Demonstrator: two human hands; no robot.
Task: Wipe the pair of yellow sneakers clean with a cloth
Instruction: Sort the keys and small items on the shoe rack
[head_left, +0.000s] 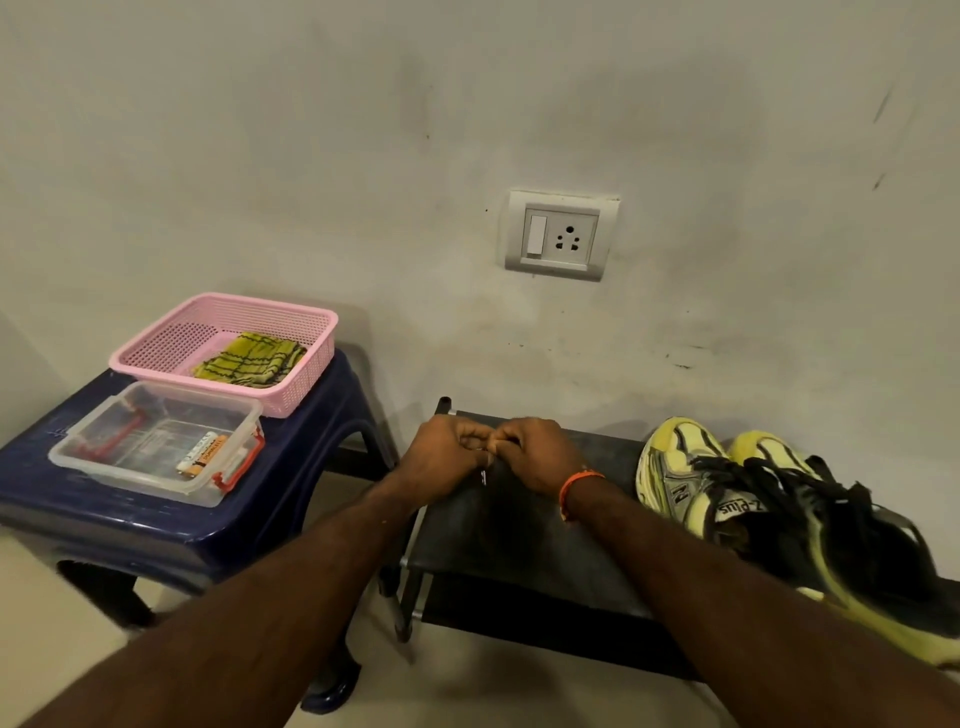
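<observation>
The pair of yellow sneakers (691, 483) with black laces and grey side panels stands at the right end of a black shoe rack (519, 545), toes toward the wall. A yellow-green checked cloth (249, 358) lies folded in a pink basket (156, 348) at the left. My left hand (441, 460) and my right hand (543, 457) meet over the rack's left part, fingers curled and touching each other, well left of the sneakers. A small thin dark object (483, 476) sticks out under my left fingertips. An orange band circles my right wrist.
The pink basket rests on a dark blue plastic stool (291, 447) beside the rack. In front of it stands a clear lidless box (104, 431) with red clips and a small orange-white tube inside. A wall socket (561, 234) is above the rack. Pale floor lies below.
</observation>
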